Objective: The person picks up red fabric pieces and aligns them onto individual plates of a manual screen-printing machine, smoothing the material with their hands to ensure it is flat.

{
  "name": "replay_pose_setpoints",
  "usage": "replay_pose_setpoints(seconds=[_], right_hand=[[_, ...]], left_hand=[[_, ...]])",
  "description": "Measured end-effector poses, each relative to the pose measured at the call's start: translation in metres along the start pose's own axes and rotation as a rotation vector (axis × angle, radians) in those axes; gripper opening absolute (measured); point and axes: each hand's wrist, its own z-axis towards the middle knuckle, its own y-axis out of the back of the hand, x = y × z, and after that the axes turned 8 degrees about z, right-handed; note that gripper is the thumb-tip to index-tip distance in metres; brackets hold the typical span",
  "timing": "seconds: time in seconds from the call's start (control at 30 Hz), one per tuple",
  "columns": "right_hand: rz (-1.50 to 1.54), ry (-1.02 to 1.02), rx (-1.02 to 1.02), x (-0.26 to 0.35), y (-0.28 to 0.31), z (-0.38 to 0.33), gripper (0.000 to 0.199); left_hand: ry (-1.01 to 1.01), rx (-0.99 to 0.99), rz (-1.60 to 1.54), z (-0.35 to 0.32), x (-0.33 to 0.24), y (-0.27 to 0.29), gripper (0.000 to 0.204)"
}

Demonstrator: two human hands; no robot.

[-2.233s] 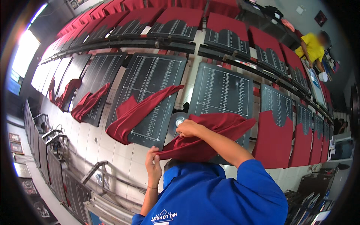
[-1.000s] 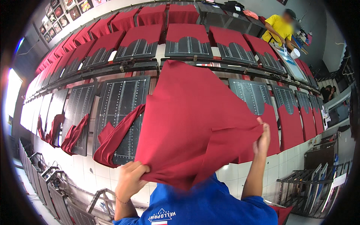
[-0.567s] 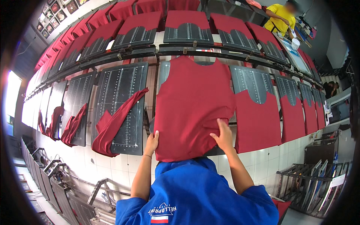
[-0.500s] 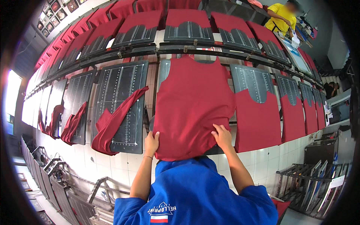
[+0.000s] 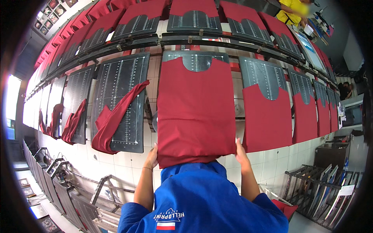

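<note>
A dark red shirt panel (image 5: 196, 101) with a scooped neckline lies over a black printing board (image 5: 217, 57) in front of me. The board's ruled top shows through the neckline and above the shoulders. Low on the panel, soft creases run across the cloth. My left hand (image 5: 152, 156) is closed at its lower left edge, thumb up. At the lower right edge my right hand (image 5: 241, 152) is closed the same way. The cloth partly covers the fingers of both hands. Its near edge reaches my blue shirt.
To the right, more boards carry flat red panels (image 5: 266, 124). On the left board (image 5: 120, 97) lies a bunched red piece (image 5: 116, 120). A black rail (image 5: 217, 39) runs behind this row, with another row beyond. A person in yellow (image 5: 291, 11) stands far right. Frame racks (image 5: 322, 190) stand lower right.
The shirt panel has gone from loose and rumpled to flatter and squarer on the board. My right hand has moved right and slightly down to its edge; my left has shifted slightly left and down.
</note>
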Motion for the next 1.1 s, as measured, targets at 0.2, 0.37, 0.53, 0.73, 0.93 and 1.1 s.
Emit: replay_pose_setpoints(seconds=[0.2, 0.37, 0.53, 0.73, 0.93, 1.1], right_hand=[[-0.255, -0.239, -0.093, -0.018, 0.04, -0.061, 0.026], [-0.206, -0.217, -0.116, -0.009, 0.039, -0.079, 0.014], [-0.493, -0.468, -0.355, -0.058, 0.066, -0.115, 0.013], [-1.103, -0.596, 0.051, 0.002, 0.043, -0.073, 0.045], [-1.151, 0.397, 0.114, 0.155, -0.178, 0.06, 0.045], [-1.484, 1.113, -0.034, 0.153, -0.208, 0.182, 0.039]], left_hand=[[-0.106, -0.147, 0.517, -0.03, 0.058, 0.081, 0.033], [-0.173, -0.234, 0.439, -0.037, 0.058, 0.05, 0.024], [-0.048, -0.431, 0.798, -0.051, 0.114, 0.093, 0.025], [-0.483, -0.551, 1.246, -0.061, 0.016, -0.004, 0.016], [-1.09, -0.422, 1.365, 0.063, -0.144, -0.134, 0.032], [-1.147, -0.491, 1.635, 0.173, -0.21, -0.168, 0.032]])
